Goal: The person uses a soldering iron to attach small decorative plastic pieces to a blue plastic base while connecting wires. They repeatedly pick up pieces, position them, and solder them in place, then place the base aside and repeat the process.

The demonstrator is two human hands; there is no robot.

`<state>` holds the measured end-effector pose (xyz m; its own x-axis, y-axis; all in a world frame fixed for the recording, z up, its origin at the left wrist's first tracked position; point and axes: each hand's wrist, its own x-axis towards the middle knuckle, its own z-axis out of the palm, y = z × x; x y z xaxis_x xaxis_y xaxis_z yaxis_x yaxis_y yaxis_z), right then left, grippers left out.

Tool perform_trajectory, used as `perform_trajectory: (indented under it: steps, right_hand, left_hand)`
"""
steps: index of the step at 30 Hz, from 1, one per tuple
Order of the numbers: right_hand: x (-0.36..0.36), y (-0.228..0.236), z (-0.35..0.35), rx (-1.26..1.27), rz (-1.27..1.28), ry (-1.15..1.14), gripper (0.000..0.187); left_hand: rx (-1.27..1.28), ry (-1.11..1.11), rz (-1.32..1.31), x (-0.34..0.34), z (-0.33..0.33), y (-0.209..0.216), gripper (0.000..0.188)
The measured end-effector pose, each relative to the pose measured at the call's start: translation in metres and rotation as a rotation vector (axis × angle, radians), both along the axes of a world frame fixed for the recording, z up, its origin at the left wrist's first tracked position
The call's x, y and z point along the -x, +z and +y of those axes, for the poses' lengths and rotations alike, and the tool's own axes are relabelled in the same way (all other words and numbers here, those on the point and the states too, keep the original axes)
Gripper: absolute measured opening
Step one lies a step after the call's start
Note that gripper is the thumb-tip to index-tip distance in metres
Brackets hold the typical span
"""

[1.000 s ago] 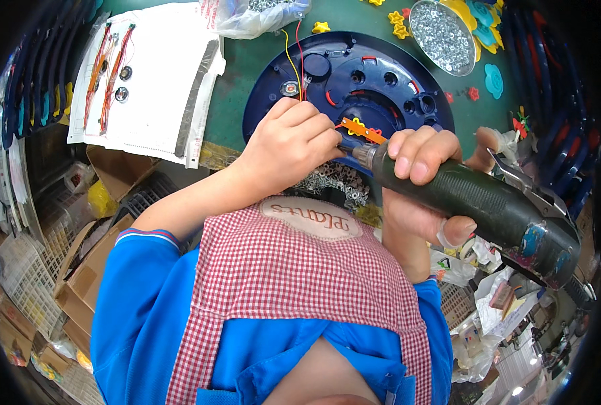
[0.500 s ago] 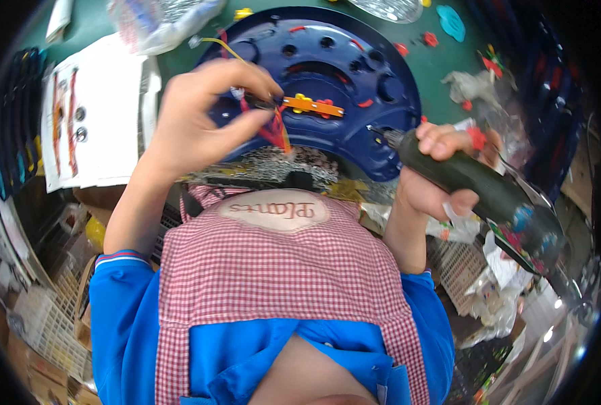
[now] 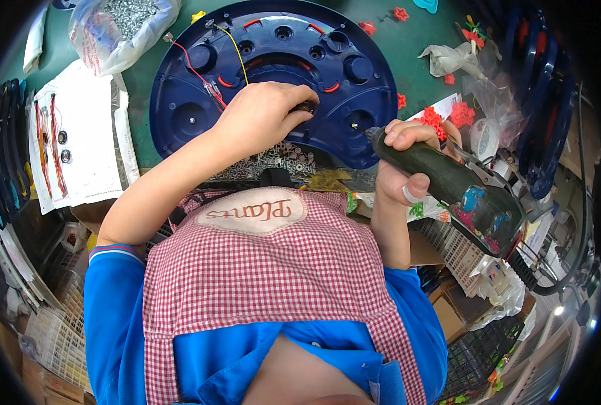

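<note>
My left hand point(image 3: 263, 115) is closed in a pinch over the dark blue plastic shell point(image 3: 179, 74). Between thumb and fingertips sits a small black round part point(image 3: 304, 106), mostly hidden. From beneath this hand a yellow wire point(image 3: 236, 52) and red wires point(image 3: 191, 62) run up across the shell, with small connectors at their far ends. My right hand point(image 3: 398, 158) is wrapped round a dark green electric screwdriver point(image 3: 449, 179) with colourful stickers. Its nose points left, close to a round recess at the shell's right side, where a small metallic spot shows.
Loose screws point(image 3: 280, 162) lie along the near table edge. A clear bag of screws point(image 3: 128, 20) stands at the back left, above white sheets point(image 3: 77, 142) holding wires and black discs. Red star-shaped parts point(image 3: 432, 121) lie on the right, near stacked blue shells point(image 3: 540, 115).
My left hand has moved right and lowered over the shell, laying the wires across it. An orange strip seen before on the shell is out of sight. The whole view has shifted.
</note>
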<state>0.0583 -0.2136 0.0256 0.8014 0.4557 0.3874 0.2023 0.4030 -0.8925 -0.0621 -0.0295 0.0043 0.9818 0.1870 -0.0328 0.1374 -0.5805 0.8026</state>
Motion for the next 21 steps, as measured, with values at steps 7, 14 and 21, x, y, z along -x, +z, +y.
perform_trajectory:
  steps: [7, 14, 21]
  right_hand:
    - [0.000, -0.012, -0.002, -0.028, -0.043, 0.027, 0.088]
    - [-0.019, -0.002, 0.001, -0.080, 0.058, 0.195, 0.105]
    - [-0.009, 0.003, 0.032, -0.195, 0.162, 0.247, 0.098]
  left_hand:
    - [-0.028, 0.011, -0.053, 0.002, -0.003, -0.006, 0.025]
    - [0.088, 0.018, 0.022, -0.002, 0.005, 0.006, 0.031]
    - [-0.038, 0.162, -0.187, -0.074, 0.039, -0.005, 0.024]
